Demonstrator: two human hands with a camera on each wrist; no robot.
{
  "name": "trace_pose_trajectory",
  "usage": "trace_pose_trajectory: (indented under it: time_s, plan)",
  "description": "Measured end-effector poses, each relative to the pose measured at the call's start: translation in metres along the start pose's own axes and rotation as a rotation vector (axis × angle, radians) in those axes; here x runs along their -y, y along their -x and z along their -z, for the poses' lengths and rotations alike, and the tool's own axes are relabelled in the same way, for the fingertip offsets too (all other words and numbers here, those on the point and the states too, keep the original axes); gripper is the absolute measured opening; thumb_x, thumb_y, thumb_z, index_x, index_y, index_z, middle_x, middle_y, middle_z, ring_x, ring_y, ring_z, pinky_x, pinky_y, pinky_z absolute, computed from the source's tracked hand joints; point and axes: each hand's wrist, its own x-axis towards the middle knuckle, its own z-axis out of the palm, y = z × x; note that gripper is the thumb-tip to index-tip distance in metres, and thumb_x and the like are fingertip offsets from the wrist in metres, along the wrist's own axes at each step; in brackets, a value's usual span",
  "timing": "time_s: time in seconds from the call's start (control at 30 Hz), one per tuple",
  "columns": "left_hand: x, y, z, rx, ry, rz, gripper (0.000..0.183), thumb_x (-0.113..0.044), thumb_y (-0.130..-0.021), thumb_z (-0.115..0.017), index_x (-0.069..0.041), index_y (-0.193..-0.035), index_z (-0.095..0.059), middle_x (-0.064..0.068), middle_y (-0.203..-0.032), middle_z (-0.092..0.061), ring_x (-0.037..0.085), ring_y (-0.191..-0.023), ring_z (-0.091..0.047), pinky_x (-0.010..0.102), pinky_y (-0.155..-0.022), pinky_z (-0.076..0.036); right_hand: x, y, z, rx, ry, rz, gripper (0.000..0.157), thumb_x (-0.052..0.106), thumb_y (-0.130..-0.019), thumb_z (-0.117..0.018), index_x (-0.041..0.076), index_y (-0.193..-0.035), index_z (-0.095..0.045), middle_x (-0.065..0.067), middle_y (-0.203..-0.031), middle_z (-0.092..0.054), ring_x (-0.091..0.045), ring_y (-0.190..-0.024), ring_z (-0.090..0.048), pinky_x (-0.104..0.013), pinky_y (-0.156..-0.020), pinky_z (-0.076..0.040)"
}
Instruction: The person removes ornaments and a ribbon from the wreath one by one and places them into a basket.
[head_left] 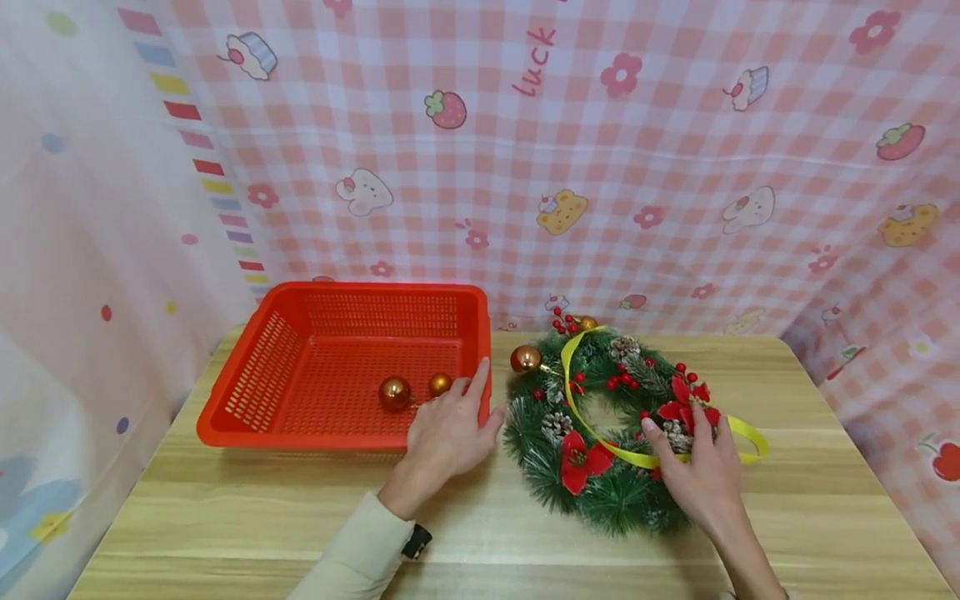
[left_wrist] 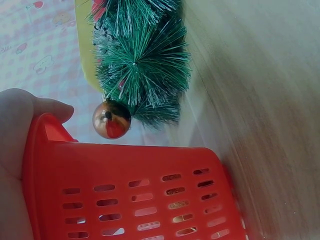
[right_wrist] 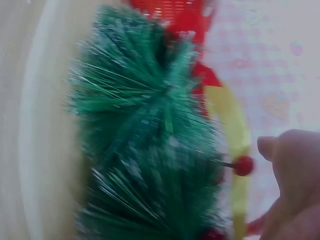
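Note:
My left hand (head_left: 450, 433) lies over the front right part of a red plastic basket (head_left: 255, 438), thumb and forefinger extended at its rim. Two copper-coloured baubles are inside, a larger bauble (head_left: 394, 393) and a smaller bauble (head_left: 440, 383) near my fingers. At right lies a green Christmas wreath (head_left: 622, 508) with pinecones, red berries and a red flower (head_left: 577, 460). Over the wreath loops a yellow ribbon (head_left: 633, 458). With thumb and fingers spread, my right hand (head_left: 701, 475) is on the wreath's right side, over the ribbon and beside another red flower (head_left: 678, 408).
Another copper bauble (head_left: 526, 359) sits at the wreath's left edge, close to the basket. A small gold bauble (head_left: 588, 322) is at its back. The wooden table (head_left: 247, 517) meets a pink checked cloth (head_left: 480, 167) behind, and cloth hangs on both sides.

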Motion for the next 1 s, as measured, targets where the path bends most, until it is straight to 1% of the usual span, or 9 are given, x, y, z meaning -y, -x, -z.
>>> trace_pose_trajectory:
  time_s: [0.07, 0.13, 0.27, 0.37, 0.53, 0.6, 0.7, 0.83, 1.0]
  plan:
    - [0.0, 0.0, 0.0, 0.0, 0.002, 0.001, 0.07, -0.05, -0.099, -0.048, -0.021, -0.158, -0.026, 0.015, -0.139, -0.057, 0.018, -0.057, -0.054, 0.028, -0.044, -0.038, 0.002, -0.004, -0.006, 0.001, -0.024, -0.033, 0.102, 0.07, -0.094, -0.042, 0.007, -0.158, 0.007, -0.033, -0.157, 0.019, -0.06, -0.142, 0.005, -0.076, -0.107, -0.013]
    - [0.001, -0.001, 0.0, -0.001, 0.006, 0.0, 0.07, -0.05, -0.099, -0.047, -0.021, -0.158, -0.026, 0.015, -0.139, -0.057, 0.019, -0.058, -0.055, 0.028, -0.045, -0.038, 0.004, -0.008, -0.011, -0.017, -0.043, -0.06, 0.104, 0.072, -0.092, -0.042, 0.011, -0.158, 0.01, -0.031, -0.158, 0.02, -0.059, -0.143, 0.007, -0.077, -0.106, -0.013]
    - [0.001, -0.001, -0.001, 0.0, 0.009, 0.003, 0.07, -0.052, -0.099, -0.046, -0.022, -0.158, -0.026, 0.015, -0.139, -0.057, 0.018, -0.057, -0.053, 0.027, -0.043, -0.038, 0.007, -0.017, -0.018, -0.083, -0.043, -0.091, 0.105, 0.074, -0.09, -0.042, 0.014, -0.159, 0.01, -0.032, -0.159, 0.014, -0.061, -0.142, 0.002, -0.082, -0.099, -0.014]
    - [0.001, 0.0, -0.001, 0.002, 0.009, 0.005, 0.07, -0.052, -0.099, -0.045, -0.022, -0.158, -0.026, 0.015, -0.139, -0.056, 0.016, -0.053, -0.05, 0.027, -0.042, -0.038, 0.007, -0.022, -0.021, -0.097, -0.024, -0.1, 0.104, 0.072, -0.091, -0.044, 0.014, -0.158, 0.011, -0.032, -0.16, 0.013, -0.064, -0.14, 0.0, -0.083, -0.097, -0.015]
    - [0.001, 0.0, 0.0, -0.005, 0.013, 0.001, 0.069, -0.05, -0.099, -0.047, -0.021, -0.158, -0.027, 0.016, -0.138, -0.057, 0.015, -0.051, -0.048, 0.027, -0.041, -0.037, 0.003, -0.028, -0.023, -0.084, -0.007, -0.089, 0.1, 0.066, -0.093, -0.048, 0.018, -0.159, 0.009, -0.03, -0.16, 0.014, -0.065, -0.139, 0.001, -0.082, -0.098, -0.015]
    - [0.001, 0.0, 0.0, -0.003, 0.017, 0.002, 0.069, -0.049, -0.099, -0.048, -0.021, -0.158, -0.026, 0.016, -0.139, -0.057, 0.015, -0.049, -0.048, 0.028, -0.039, -0.037, 0.002, -0.031, -0.022, -0.081, -0.005, -0.072, 0.098, 0.064, -0.093, -0.049, 0.02, -0.159, 0.008, -0.029, -0.161, 0.013, -0.065, -0.139, 0.0, -0.081, -0.099, -0.016]
    - [0.001, 0.0, 0.001, -0.001, 0.016, 0.005, 0.069, -0.049, -0.098, -0.048, -0.021, -0.158, -0.026, 0.016, -0.139, -0.057, 0.015, -0.05, -0.048, 0.028, -0.039, -0.037, -0.002, -0.037, -0.021, -0.083, -0.002, -0.022, 0.095, 0.061, -0.094, -0.051, 0.021, -0.16, 0.004, -0.029, -0.161, 0.009, -0.063, -0.14, -0.004, -0.079, -0.098, -0.02]
    - [0.001, 0.0, 0.002, -0.002, 0.013, 0.005, 0.069, -0.049, -0.099, -0.048, -0.021, -0.158, -0.026, 0.016, -0.139, -0.057, 0.017, -0.054, -0.052, 0.028, -0.04, -0.037, -0.012, -0.046, -0.016, -0.065, 0.01, 0.069, 0.094, 0.061, -0.095, -0.051, 0.019, -0.16, 0.002, -0.03, -0.161, 0.005, -0.061, -0.14, -0.006, -0.079, -0.098, -0.022]
    - [0.0, 0.001, 0.001, -0.002, 0.008, 0.001, 0.07, -0.05, -0.099, -0.048, -0.021, -0.158, -0.026, 0.015, -0.138, -0.058, 0.019, -0.056, -0.054, 0.028, -0.041, -0.038, -0.023, -0.058, -0.009, -0.021, 0.007, 0.193, 0.092, 0.058, -0.096, -0.052, 0.017, -0.16, 0.0, -0.032, -0.16, 0.002, -0.063, -0.14, -0.006, -0.08, -0.099, -0.019]
